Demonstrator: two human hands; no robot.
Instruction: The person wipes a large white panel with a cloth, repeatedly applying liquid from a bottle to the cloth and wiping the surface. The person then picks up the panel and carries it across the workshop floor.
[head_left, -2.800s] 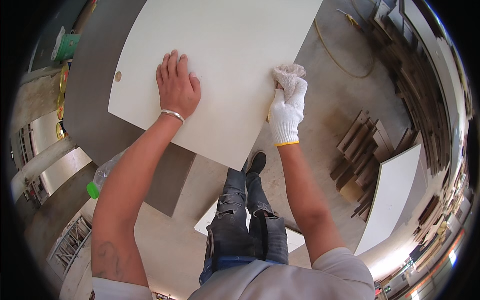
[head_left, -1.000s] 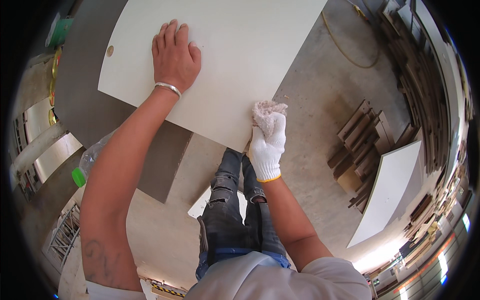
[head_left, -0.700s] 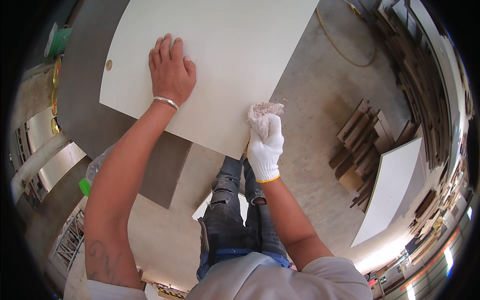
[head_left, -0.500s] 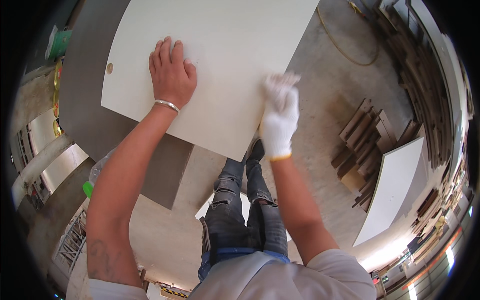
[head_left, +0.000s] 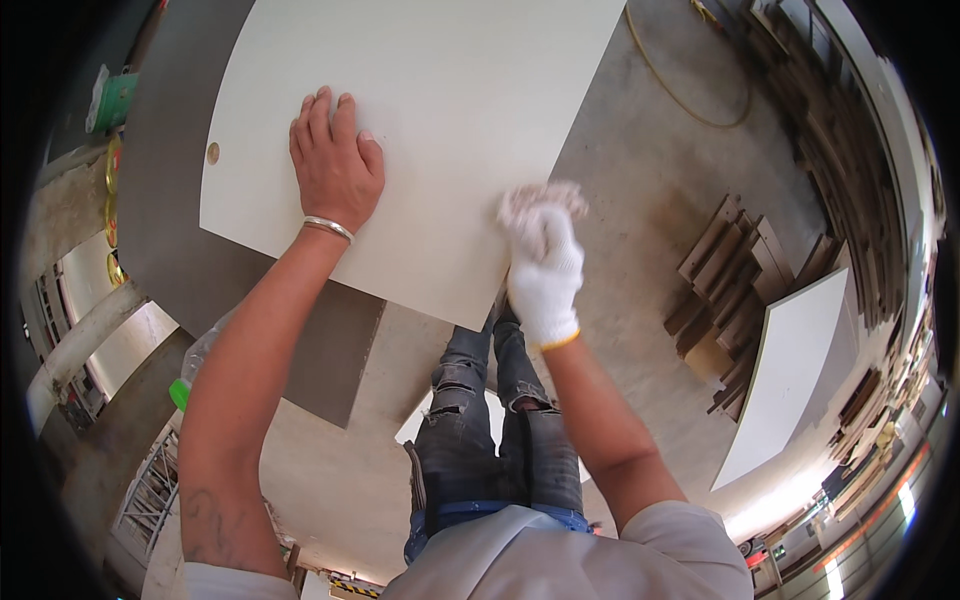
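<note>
A large white panel (head_left: 430,110) lies in front of me, with a small round brown spot near its left edge. My bare left hand (head_left: 338,170) rests flat on it, fingers spread, a silvery bracelet on the wrist. In a white knit glove with a yellow cuff, my right hand (head_left: 545,265) is closed on a crumpled, stained whitish cloth (head_left: 540,203). That cloth presses on the panel's right edge and is slightly blurred. Below the white panel is a dark grey-brown board (head_left: 330,350), showing on the left and near sides.
On the floor to the right sits a pile of brown strips (head_left: 735,265), with a white board (head_left: 790,370) beside it. More strips are stacked (head_left: 850,180) along the far right. A thin hose (head_left: 690,110) curves over the floor. At the left are a green bucket (head_left: 115,103) and a green-capped bottle (head_left: 181,392).
My right hand and the cloth have slid toward me along the panel's right edge. The left hand stays flat on the panel, at nearly the same spot.
</note>
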